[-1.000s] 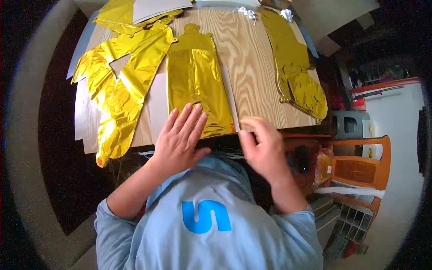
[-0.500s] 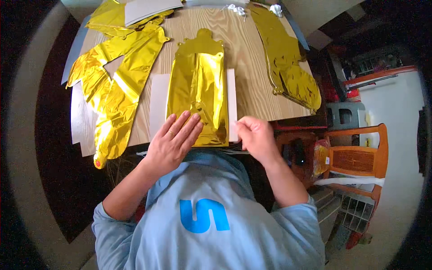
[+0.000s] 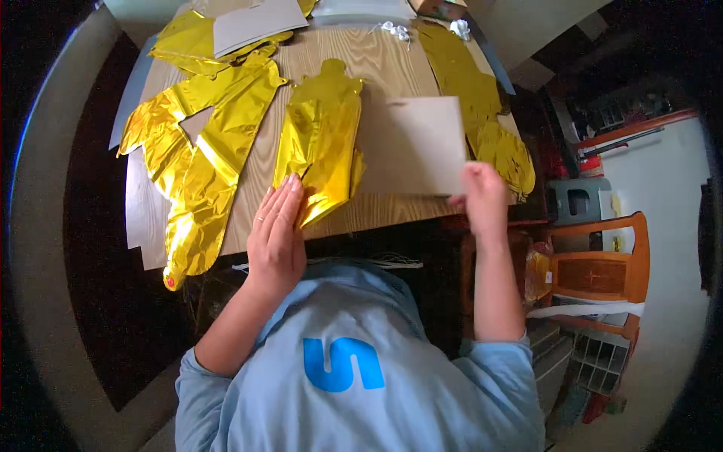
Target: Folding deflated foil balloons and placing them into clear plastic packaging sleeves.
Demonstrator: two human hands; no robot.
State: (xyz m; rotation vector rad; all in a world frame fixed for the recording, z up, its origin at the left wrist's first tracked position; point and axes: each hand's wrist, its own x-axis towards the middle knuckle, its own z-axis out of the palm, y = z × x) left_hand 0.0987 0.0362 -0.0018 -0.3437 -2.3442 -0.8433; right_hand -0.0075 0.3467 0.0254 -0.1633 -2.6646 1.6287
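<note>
A flat, uninflated gold foil balloon [image 3: 322, 128] lies on the table in front of me, its near end bent up and creased. My left hand [image 3: 277, 233] rests on that near end with fingers stretched out, pressing the foil. To the right, my right hand [image 3: 484, 200] is closed on the near right corner of a grey-white cardboard sheet [image 3: 418, 147], which sits to the right of the foil balloon. The sheet and right hand are slightly blurred by motion.
Another gold foil balloon [image 3: 215, 162] sprawls on the left, hanging over the wooden table's [image 3: 376, 64] near edge. More gold foil [image 3: 471, 90] lies right. Cardboard sheets [image 3: 260, 26] sit far left, with white string [image 3: 395, 32] at the back. A wooden chair [image 3: 595, 271] stands right.
The cardboard sheet has come out from beneath the foil balloon to the right, with my right hand. The balloon's near end has crumpled and lifted. My left hand has turned, fingers closer together.
</note>
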